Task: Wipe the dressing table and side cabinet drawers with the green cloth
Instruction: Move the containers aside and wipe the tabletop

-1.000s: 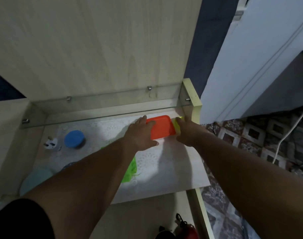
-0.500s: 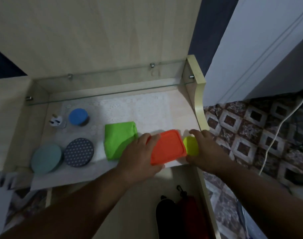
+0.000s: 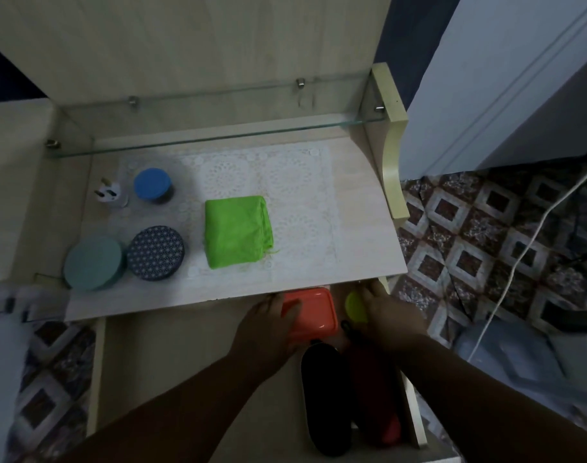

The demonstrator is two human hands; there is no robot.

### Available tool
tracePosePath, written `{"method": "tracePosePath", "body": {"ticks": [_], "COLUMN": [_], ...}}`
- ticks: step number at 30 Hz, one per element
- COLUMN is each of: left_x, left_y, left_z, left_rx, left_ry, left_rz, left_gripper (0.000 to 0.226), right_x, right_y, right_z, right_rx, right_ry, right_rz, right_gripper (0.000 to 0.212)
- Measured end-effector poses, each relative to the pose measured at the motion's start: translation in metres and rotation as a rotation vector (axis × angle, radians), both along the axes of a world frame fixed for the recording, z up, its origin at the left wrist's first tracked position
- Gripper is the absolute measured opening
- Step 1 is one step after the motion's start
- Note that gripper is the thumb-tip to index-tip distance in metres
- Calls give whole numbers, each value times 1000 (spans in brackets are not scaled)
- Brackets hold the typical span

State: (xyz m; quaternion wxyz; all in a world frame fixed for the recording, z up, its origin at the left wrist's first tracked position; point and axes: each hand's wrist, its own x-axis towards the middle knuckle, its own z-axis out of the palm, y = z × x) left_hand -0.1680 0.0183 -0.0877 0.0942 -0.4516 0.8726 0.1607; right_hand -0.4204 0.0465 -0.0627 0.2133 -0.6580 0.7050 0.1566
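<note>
The left hand (image 3: 268, 325) gripped the orange container (image 3: 313, 314) and the right hand (image 3: 390, 315) held the yellow-green lid (image 3: 353, 304) over the open drawer (image 3: 185, 379), the green cloth (image 3: 237, 227) lying on the counter (image 3: 359, 228).

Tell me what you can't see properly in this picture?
- Orange box, head view: near corner hidden under the left hand; contents unseen.
- Yellow-green thing: mostly hidden by the right hand.
- Dark cases in the drawer: too dim to identify.
- Green cloth: folded, so inside hidden.
</note>
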Motion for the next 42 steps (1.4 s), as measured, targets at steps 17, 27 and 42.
{"method": "tracePosePath", "body": {"ticks": [17, 27, 42], "left_x": [51, 231, 265], "left_y": [18, -86, -172], "left_z": [43, 112, 101], "left_rx": [-56, -159, -52], "left_ry": [245, 113, -471], "left_rz": [-39, 346, -36], "left_gripper": [62, 55, 96], "right_x": [59, 232, 340], "right_y": [10, -81, -172], "right_z": [47, 76, 53], "right_rx": [-32, -260, -82], "right_ry": [-41, -491, -66], "right_rz": [280, 265, 256], "right_gripper": [36, 42, 117]}}
